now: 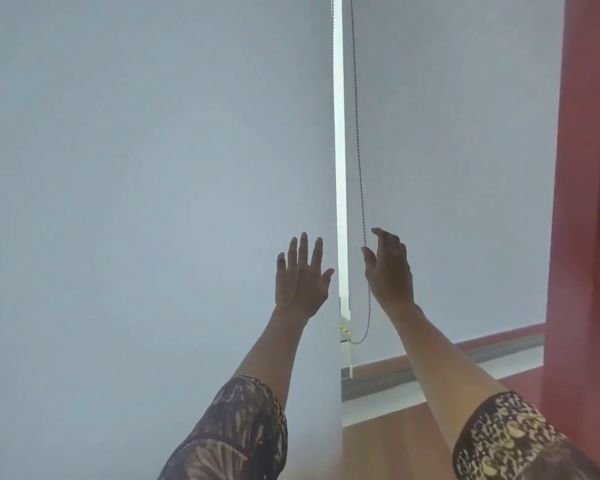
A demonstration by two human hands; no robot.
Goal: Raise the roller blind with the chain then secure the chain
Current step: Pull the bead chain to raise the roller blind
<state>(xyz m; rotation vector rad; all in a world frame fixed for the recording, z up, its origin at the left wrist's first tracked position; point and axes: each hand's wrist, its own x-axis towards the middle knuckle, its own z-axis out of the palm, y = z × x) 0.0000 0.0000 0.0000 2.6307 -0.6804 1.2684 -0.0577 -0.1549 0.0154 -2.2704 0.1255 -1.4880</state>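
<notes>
Nearest the onlooker, two dark patterned sleeves point(243, 431) end at bare forearms reaching up and forward. The left hand point(300, 278) is released, its fingers straight and spread before a wide pale grey blind point(153, 168). The right hand point(390, 268) grasps nothing; its fingers curve loosely, and the thumb is just beside the thin grey beaded chain point(359, 168), though whether they touch I cannot tell. The chain hangs lengthwise top to bottom, drifting slightly rightward and ending in a loop below the wrist. It hangs in front of the lowered pale grey roller blind point(447, 150). A bright vertical gap point(339, 133) parts the two blinds, and a red upright panel point(589, 168) stands at far right.
</notes>
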